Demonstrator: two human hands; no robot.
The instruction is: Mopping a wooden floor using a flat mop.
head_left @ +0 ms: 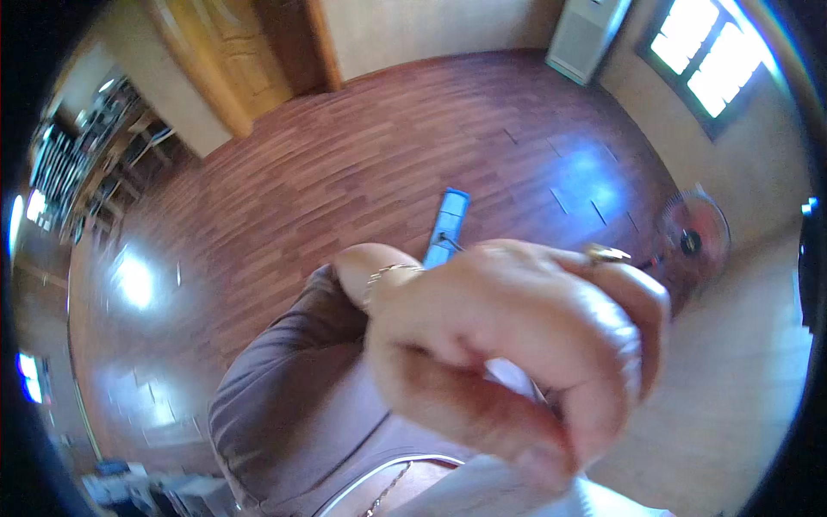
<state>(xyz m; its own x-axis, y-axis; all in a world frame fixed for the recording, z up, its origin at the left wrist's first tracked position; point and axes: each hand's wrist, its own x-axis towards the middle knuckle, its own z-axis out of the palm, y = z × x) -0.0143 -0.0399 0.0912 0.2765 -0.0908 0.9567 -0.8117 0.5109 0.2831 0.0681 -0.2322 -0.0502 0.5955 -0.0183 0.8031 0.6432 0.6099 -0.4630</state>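
Observation:
My left hand is very close and fills the middle of the view, with a gold bracelet at the wrist and a gold ring on a finger. Its thumb and index finger curl together into a pinch; whatever they grip is hidden. Something whitish shows blurred just below the fingertips. Behind the hand, on the floor, lies a flat mop head in blue and light blue. The start of its thin handle shows, then my hand covers it. My right hand is not in view. A white cord loops across my chest.
Brown wood-plank floor spreads around me. A standing fan is at the right, under a bright window. A tall white appliance stands at the far wall, near a wooden door. Cluttered tables line the left.

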